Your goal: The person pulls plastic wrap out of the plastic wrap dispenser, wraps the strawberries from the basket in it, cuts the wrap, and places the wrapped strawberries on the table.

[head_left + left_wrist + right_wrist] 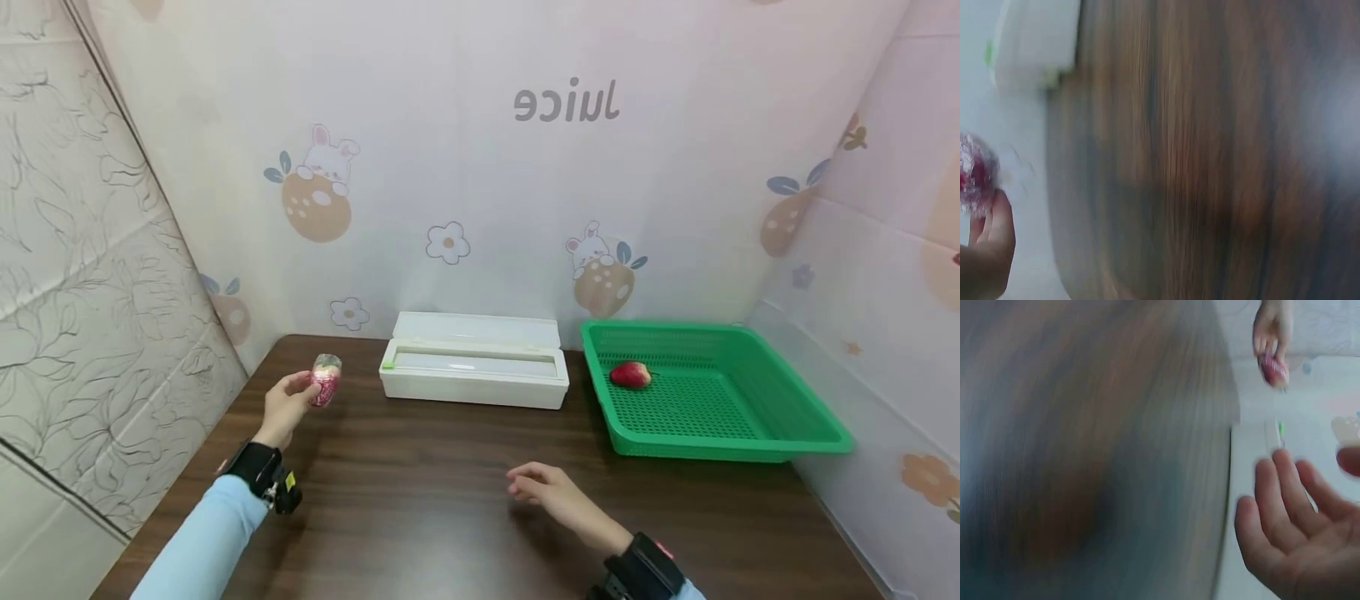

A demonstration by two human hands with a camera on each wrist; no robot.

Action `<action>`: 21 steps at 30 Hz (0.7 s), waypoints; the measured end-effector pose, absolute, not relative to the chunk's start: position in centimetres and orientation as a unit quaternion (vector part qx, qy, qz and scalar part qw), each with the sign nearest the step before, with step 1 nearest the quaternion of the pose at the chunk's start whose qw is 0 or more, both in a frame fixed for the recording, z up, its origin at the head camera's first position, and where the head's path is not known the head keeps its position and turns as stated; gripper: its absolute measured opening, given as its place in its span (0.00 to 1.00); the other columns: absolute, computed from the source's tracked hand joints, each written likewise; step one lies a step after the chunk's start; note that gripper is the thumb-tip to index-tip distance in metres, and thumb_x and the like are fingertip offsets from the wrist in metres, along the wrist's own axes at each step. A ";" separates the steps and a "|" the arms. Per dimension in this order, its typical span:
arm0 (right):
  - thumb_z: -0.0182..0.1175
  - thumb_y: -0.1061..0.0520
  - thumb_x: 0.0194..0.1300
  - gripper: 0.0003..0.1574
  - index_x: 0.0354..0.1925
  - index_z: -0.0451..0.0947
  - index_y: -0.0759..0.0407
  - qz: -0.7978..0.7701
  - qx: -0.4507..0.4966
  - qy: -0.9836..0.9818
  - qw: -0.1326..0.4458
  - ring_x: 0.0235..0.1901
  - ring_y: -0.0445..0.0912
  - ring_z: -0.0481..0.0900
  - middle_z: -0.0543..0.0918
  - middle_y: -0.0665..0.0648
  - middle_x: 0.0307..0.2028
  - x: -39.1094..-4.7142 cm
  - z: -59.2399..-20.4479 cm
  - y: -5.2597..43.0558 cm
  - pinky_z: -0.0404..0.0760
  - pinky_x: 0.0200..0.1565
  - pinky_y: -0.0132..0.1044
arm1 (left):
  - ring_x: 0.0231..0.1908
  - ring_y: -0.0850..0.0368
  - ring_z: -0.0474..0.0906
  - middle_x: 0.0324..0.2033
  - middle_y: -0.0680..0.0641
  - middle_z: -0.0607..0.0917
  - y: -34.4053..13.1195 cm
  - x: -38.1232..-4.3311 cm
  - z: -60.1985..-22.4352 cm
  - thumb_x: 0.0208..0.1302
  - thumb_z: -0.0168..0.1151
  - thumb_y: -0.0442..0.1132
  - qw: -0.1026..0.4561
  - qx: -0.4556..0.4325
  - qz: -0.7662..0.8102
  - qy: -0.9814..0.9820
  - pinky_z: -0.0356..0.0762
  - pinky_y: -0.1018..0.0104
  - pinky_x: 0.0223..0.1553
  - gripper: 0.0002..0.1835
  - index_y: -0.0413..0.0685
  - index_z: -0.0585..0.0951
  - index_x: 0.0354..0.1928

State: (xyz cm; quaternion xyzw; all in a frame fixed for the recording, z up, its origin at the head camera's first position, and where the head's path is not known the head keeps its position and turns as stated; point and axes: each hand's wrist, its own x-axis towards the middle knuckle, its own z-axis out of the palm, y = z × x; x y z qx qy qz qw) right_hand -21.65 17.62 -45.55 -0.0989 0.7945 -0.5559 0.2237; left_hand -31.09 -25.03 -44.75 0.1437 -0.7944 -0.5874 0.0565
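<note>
My left hand point(285, 406) is raised over the table's left side and holds a red fruit wrapped in clear plastic film point(326, 381) between thumb and fingers. The wrapped fruit is red below and pale at the top, where the film bunches up. In the left wrist view the shiny wrapped fruit point(975, 175) shows at the left edge. My right hand point(551, 496) hovers above the table's front middle, fingers loosely bent, holding nothing. Between and beyond the hands stands a white cling film dispenser point(472, 390), its lid raised at the back.
A green plastic basket point(731, 447) stands at the back right, with an unwrapped red fruit point(630, 375) on its left side. The dark wooden table point(420, 483) runs to a patterned wall covering point(480, 167) behind and at both sides.
</note>
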 end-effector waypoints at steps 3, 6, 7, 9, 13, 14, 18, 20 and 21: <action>0.50 0.46 0.67 0.25 0.52 0.72 0.63 -0.444 -0.147 0.863 0.193 0.48 0.55 0.76 0.79 0.60 0.47 -21.3 -45.3 19.2 0.74 0.47 0.52 | 0.49 0.54 0.69 0.59 0.33 0.66 -25.7 -32.5 -45.6 0.65 0.53 0.40 0.041 0.150 -0.598 -0.786 0.74 0.74 0.41 0.28 0.34 0.62 0.63; 0.50 0.45 0.66 0.25 0.53 0.73 0.61 -0.367 -0.185 0.894 0.179 0.51 0.57 0.74 0.78 0.60 0.51 -20.7 -45.1 20.4 0.73 0.47 0.55 | 0.44 0.59 0.71 0.58 0.32 0.67 -25.9 -33.1 -46.7 0.65 0.53 0.37 0.027 0.164 -0.613 -0.773 0.75 0.74 0.38 0.26 0.32 0.62 0.63; 0.50 0.45 0.66 0.25 0.53 0.73 0.61 -0.359 -0.192 0.895 0.184 0.52 0.58 0.74 0.78 0.60 0.51 -20.5 -45.1 20.7 0.73 0.47 0.55 | 0.42 0.60 0.71 0.58 0.32 0.67 -25.9 -33.1 -47.0 0.65 0.53 0.37 0.024 0.170 -0.615 -0.770 0.75 0.74 0.37 0.26 0.32 0.62 0.62; 0.50 0.45 0.67 0.26 0.54 0.72 0.61 -0.356 -0.203 0.890 0.199 0.50 0.57 0.75 0.78 0.59 0.50 -20.1 -44.9 21.2 0.74 0.46 0.54 | 0.41 0.61 0.71 0.57 0.32 0.67 -26.0 -33.2 -47.6 0.65 0.52 0.35 0.020 0.178 -0.620 -0.764 0.75 0.75 0.36 0.25 0.32 0.62 0.62; 0.50 0.45 0.67 0.25 0.54 0.72 0.60 -0.373 -0.212 0.872 0.236 0.48 0.53 0.76 0.79 0.56 0.49 -19.7 -44.5 21.8 0.75 0.43 0.46 | 0.40 0.61 0.72 0.57 0.29 0.67 -26.3 -33.2 -48.1 0.65 0.52 0.34 0.032 0.184 -0.614 -0.767 0.74 0.77 0.35 0.25 0.30 0.63 0.61; 0.49 0.45 0.67 0.25 0.55 0.72 0.59 -0.379 -0.214 0.867 0.244 0.48 0.52 0.76 0.79 0.56 0.49 -19.7 -44.4 21.9 0.75 0.42 0.44 | 0.39 0.61 0.72 0.57 0.29 0.68 -26.5 -33.3 -48.1 0.65 0.52 0.34 0.039 0.187 -0.610 -0.769 0.74 0.77 0.34 0.25 0.30 0.63 0.61; 0.49 0.45 0.67 0.25 0.56 0.71 0.58 -0.398 -0.221 0.850 0.264 0.49 0.50 0.75 0.78 0.57 0.51 -19.9 -44.3 22.0 0.75 0.42 0.39 | 0.38 0.60 0.72 0.56 0.27 0.68 -27.0 -33.6 -48.1 0.64 0.52 0.34 0.060 0.198 -0.595 -0.776 0.72 0.78 0.32 0.24 0.29 0.65 0.59; 0.49 0.46 0.67 0.25 0.56 0.71 0.58 -0.402 -0.224 0.847 0.266 0.48 0.48 0.75 0.78 0.57 0.51 -20.1 -44.3 22.0 0.75 0.42 0.37 | 0.41 0.57 0.72 0.56 0.27 0.68 -27.0 -33.9 -48.0 0.64 0.52 0.34 0.056 0.197 -0.595 -0.777 0.72 0.78 0.33 0.24 0.29 0.65 0.60; 0.50 0.46 0.67 0.25 0.55 0.71 0.59 -0.404 -0.225 0.846 0.266 0.47 0.47 0.76 0.78 0.58 0.50 -20.2 -44.3 22.0 0.76 0.41 0.35 | 0.43 0.55 0.72 0.56 0.28 0.68 -27.0 -34.1 -48.0 0.65 0.52 0.34 0.051 0.195 -0.597 -0.776 0.72 0.78 0.33 0.24 0.29 0.64 0.60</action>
